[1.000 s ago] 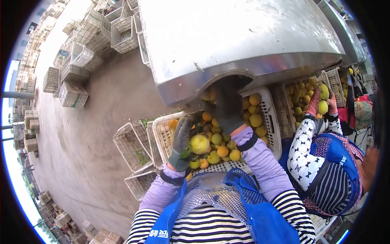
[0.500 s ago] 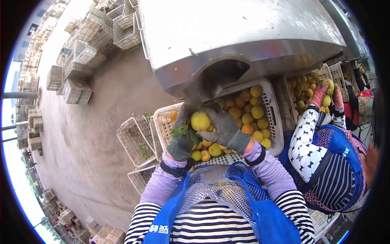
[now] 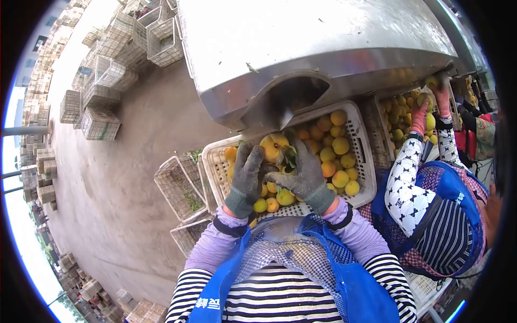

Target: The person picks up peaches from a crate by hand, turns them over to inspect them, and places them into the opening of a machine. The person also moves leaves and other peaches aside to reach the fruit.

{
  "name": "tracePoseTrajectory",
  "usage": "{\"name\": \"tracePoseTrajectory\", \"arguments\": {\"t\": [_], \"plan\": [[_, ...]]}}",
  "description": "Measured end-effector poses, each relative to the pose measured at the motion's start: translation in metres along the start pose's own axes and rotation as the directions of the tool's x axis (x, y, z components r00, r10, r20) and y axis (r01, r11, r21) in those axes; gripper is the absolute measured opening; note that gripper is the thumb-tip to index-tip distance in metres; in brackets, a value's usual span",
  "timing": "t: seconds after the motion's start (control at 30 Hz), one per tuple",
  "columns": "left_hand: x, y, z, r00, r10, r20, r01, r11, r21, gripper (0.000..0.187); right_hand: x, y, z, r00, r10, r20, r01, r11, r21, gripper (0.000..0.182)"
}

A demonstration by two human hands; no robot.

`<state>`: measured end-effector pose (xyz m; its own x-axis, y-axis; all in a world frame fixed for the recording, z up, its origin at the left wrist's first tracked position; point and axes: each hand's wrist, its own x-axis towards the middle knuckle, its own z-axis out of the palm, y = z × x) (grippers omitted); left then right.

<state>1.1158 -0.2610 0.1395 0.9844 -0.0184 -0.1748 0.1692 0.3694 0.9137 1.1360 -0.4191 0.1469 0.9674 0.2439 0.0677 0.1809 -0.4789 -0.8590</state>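
Observation:
Both my hands wear dark grey gloves over a white crate (image 3: 368, 156) of yellow-orange fruit (image 3: 341, 145). My left hand (image 3: 246, 175) is at the crate's left part, fingers pointing up and apart from the thumb, beside a yellow fruit (image 3: 272, 145). To its right, my right hand (image 3: 302, 171) has its fingers spread around green leaves (image 3: 290, 157) and the side of that fruit. Whether the right hand grips the fruit or only the leaves is hard to make out.
A metal machine (image 3: 323, 32) with a dark opening (image 3: 301, 94) stands beyond the crate. At the right a co-worker (image 3: 447, 215) in pink gloves handles fruit over another crate (image 3: 383, 132). Crates with leaves (image 3: 180, 188) sit at left; stacked crates (image 3: 102, 118) stand farther off.
My left hand has opened away from the leaves and fruit it was near. My right hand has turned upward, with leaves now beside it. The co-worker's hands have moved apart.

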Motion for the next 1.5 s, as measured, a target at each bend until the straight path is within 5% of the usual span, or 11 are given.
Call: {"name": "tracePoseTrajectory", "arguments": {"t": [0.13,0.43,0.57,0.67,0.83,1.03,1.07,1.2,1.33,1.43,1.5], "plan": [[0.019,0.000,0.011,0.982,-0.169,-0.077,0.137,0.939,-0.314,0.032,0.023,0.008,0.003,0.970,-0.132,-0.202,0.084,0.969,-0.230,0.087],[0.013,-0.038,-0.031,0.912,-0.226,-0.341,0.180,0.970,-0.160,0.040,0.107,0.052,0.023,0.950,-0.213,-0.227,0.114,0.916,-0.384,0.067],[0.012,-0.110,-0.067,0.927,-0.101,-0.361,0.210,0.938,0.276,0.046,0.124,0.033,0.019,0.879,-0.363,-0.309,0.237,0.895,-0.378,0.055],[0.014,-0.166,-0.083,0.985,0.111,-0.132,0.099,0.265,0.959,0.058,0.092,0.025,0.003,0.861,-0.392,-0.323,0.264,0.889,-0.374,0.031],[0.028,-0.229,-0.086,0.955,-0.296,0.030,-0.092,-0.198,0.976,0.048,0.000,0.135,0.057,0.969,-0.197,0.152,0.242,0.886,-0.396,0.027],[0.074,-0.236,-0.089,0.923,-0.359,-0.137,0.168,0.058,0.984,0.035,-0.049,0.218,0.122,0.876,0.151,0.459,0.302,0.570,-0.764,0.045],[0.075,-0.249,-0.097,0.956,-0.292,-0.037,0.034,-0.016,0.999,0.033,-0.045,0.226,0.126,0.865,0.211,0.456,0.296,0.519,-0.802,0.048],[0.051,-0.235,-0.090,0.912,-0.385,0.140,-0.209,-0.146,0.967,0.026,-0.025,0.236,0.091,0.842,0.328,0.429,-0.204,0.929,-0.310,0.052],[0.059,-0.192,-0.104,0.646,-0.760,0.064,0.458,0.454,0.764,0.034,0.003,0.159,0.014,0.745,0.322,0.585,-0.572,0.760,0.310,0.066],[0.037,-0.156,-0.117,0.779,0.052,0.625,-0.302,0.904,0.302,0.033,0.001,0.115,-0.010,0.774,0.182,0.606,-0.558,0.649,0.517,0.074],[0.019,-0.108,-0.077,0.937,-0.092,0.337,0.037,0.985,0.167,0.038,0.000,0.091,-0.016,0.827,0.074,0.557,-0.448,0.686,0.573,0.080]]}}
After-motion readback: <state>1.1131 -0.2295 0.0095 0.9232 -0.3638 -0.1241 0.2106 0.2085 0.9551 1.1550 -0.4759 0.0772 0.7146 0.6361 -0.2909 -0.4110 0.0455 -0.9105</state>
